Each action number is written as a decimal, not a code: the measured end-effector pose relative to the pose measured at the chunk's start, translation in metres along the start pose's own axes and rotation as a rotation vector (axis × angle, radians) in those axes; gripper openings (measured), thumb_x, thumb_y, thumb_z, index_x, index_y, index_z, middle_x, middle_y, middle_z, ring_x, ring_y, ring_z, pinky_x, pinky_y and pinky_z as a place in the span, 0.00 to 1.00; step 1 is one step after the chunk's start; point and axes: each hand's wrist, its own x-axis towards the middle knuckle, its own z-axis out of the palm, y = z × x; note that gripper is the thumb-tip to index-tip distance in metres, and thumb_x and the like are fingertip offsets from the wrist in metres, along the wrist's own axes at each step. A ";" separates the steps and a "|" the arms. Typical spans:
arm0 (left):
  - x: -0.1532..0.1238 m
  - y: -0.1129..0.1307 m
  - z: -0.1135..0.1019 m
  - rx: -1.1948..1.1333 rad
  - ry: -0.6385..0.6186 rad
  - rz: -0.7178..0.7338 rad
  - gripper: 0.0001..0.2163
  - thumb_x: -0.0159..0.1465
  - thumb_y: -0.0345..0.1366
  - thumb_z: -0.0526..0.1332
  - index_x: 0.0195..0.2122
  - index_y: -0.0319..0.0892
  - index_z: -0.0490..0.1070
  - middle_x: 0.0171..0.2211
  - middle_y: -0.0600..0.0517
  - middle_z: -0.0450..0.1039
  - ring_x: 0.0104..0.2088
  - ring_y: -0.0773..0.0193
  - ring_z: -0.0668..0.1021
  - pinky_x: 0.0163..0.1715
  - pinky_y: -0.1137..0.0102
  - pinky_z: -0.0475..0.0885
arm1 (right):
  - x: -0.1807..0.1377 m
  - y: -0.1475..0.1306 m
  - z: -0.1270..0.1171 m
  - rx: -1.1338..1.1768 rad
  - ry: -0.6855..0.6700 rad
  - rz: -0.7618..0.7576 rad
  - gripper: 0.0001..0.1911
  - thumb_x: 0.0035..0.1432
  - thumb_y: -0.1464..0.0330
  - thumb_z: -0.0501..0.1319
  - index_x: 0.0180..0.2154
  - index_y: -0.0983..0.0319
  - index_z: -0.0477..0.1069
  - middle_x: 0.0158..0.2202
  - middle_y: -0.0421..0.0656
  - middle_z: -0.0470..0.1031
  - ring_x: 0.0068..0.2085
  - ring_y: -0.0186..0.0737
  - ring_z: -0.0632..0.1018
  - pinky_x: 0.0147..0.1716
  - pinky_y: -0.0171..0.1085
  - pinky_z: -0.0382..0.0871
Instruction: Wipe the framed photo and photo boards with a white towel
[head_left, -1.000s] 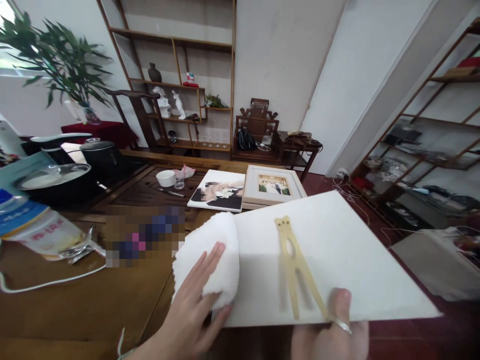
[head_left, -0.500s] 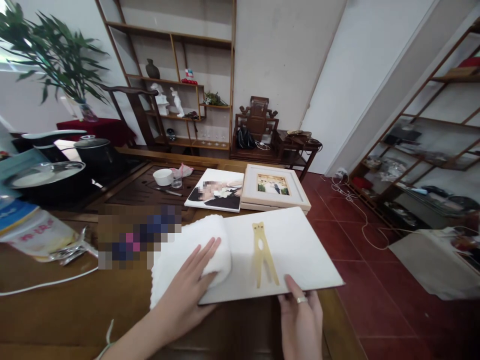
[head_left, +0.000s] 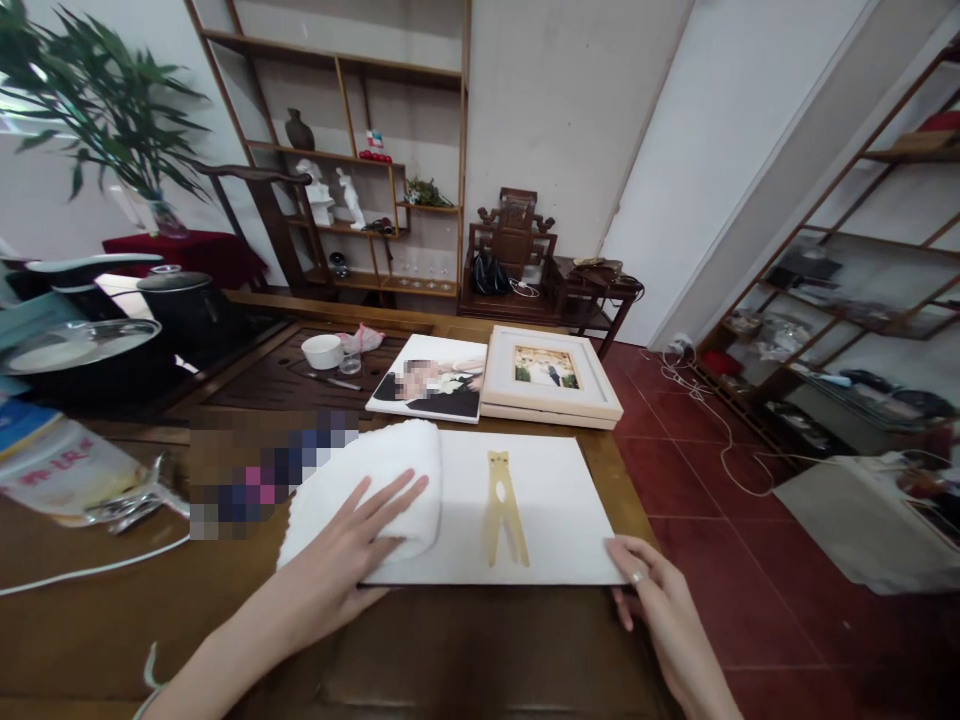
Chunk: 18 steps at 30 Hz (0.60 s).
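A flat white board lies over the wooden table, its near edge towards me. A yellowish cutout with a small animal head and two long legs sits on its face. A fluffy white towel covers the board's left part. My left hand presses on this towel with fingers apart, and its thumb side reaches below the board's near edge. At the near right corner, my right hand, with a ring on one finger, pinches the board between thumb and fingers.
Behind the board lie a photo print and stacked picture frames. A white bowl and glass cup stand on the tea tray. Pots, a plastic package and a white cable are at left. The table's right edge borders red floor tiles.
The board has turned and come down to lie flatter, shifting slightly left. My right hand has moved right, from its near edge to the near right corner. My left hand stays on the towel.
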 end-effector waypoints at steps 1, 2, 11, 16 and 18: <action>0.000 -0.003 0.002 0.000 -0.012 0.004 0.07 0.58 0.34 0.63 0.37 0.42 0.71 0.66 0.46 0.43 0.65 0.47 0.48 0.60 0.45 0.48 | 0.003 0.000 -0.002 -0.101 -0.036 0.000 0.21 0.50 0.51 0.62 0.34 0.62 0.66 0.16 0.32 0.61 0.16 0.28 0.61 0.12 0.28 0.52; 0.000 -0.006 0.004 -0.006 -0.024 0.009 0.08 0.59 0.37 0.64 0.37 0.42 0.71 0.66 0.45 0.43 0.65 0.46 0.48 0.59 0.44 0.49 | 0.005 0.000 -0.003 -0.195 -0.066 -0.002 0.21 0.50 0.50 0.60 0.33 0.62 0.65 0.16 0.31 0.60 0.15 0.27 0.59 0.11 0.28 0.49; 0.001 -0.015 0.006 -0.116 -0.061 -0.002 0.12 0.60 0.41 0.63 0.43 0.44 0.70 0.66 0.42 0.43 0.65 0.47 0.47 0.58 0.41 0.47 | 0.033 -0.017 -0.005 -0.764 -0.249 -0.181 0.20 0.59 0.51 0.50 0.25 0.59 0.57 0.13 0.34 0.64 0.15 0.32 0.67 0.17 0.31 0.53; 0.003 -0.014 0.001 -0.093 -0.075 -0.012 0.11 0.61 0.43 0.61 0.41 0.44 0.71 0.66 0.44 0.43 0.65 0.47 0.47 0.57 0.39 0.48 | 0.041 -0.030 0.001 -1.016 -0.238 -0.232 0.22 0.60 0.53 0.49 0.21 0.59 0.58 0.14 0.38 0.66 0.16 0.36 0.68 0.20 0.34 0.55; 0.003 -0.015 0.000 -0.090 -0.067 -0.016 0.11 0.61 0.44 0.61 0.40 0.44 0.72 0.66 0.44 0.43 0.65 0.47 0.48 0.58 0.40 0.48 | 0.045 -0.038 0.003 -1.105 -0.248 -0.272 0.23 0.61 0.54 0.47 0.20 0.59 0.61 0.17 0.43 0.69 0.21 0.39 0.71 0.23 0.35 0.57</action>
